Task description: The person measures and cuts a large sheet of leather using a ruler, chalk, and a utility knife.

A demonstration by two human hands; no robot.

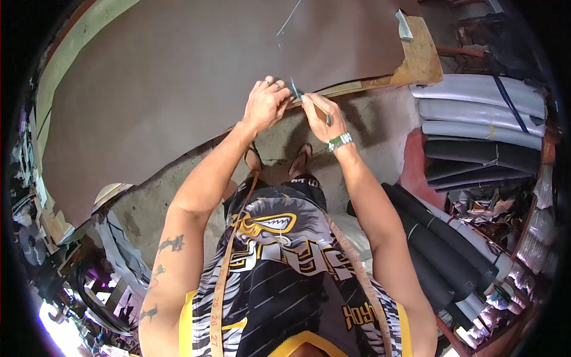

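Note:
At the near edge of a large brown sheet [178,71], both my hands work close together. My left hand [266,106] is closed, with fingers curled beside a small dark piece [289,87]; what it grips is hidden under the fingers. In a pinch, my right hand [326,116] holds a slim pen-like tool [328,121] with teal parts, its tip pointing toward the left fingers. A thin light-blue sliver [293,87] stands up between the hands. The sheet lies over a wooden table, its near edge uneven.
Bare wood shows at the table's right corner [425,56], with a pale scrap [404,27] on it. Folded grey material [482,107] is stacked at right, above dark rolls [440,244]. A tape measure [218,297] hangs from my neck. Grey strips [122,250] hang at lower left.

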